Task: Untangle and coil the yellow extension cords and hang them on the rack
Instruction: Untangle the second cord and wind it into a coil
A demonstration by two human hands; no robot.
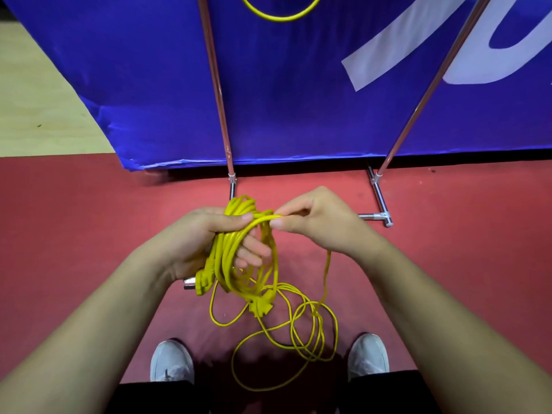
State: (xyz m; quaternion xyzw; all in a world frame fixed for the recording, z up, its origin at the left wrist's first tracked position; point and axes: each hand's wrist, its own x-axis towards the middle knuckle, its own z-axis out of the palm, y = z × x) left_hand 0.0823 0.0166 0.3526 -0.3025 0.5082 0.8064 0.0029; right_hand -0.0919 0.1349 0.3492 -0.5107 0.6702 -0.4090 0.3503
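The floor [89, 219] was red, with a big blue banner [298, 85] behind a shiny metal rack [219, 94]. In the middle, the left hand [206, 234] gripped a bunch of yellow cord loops [236, 240]. Just toward 3 o'clock, the right hand [316, 222] pinched one strand on top. It looked like the coiling step. Loose cord [298, 333] lay tangled at 6 o'clock between two grey shoes [171, 360]. Next, that slack would need gentle pulling up, loop by loop.

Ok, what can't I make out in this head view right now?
Head view:
Hung cord loop: top cut off by the upper edge; its support unseen.
Rack: upper bars outside the frame.
Coil: left hand covers part; strand count unclear.
Floor cord: crossings too small to tell knots.
Plug: partly behind that hand.
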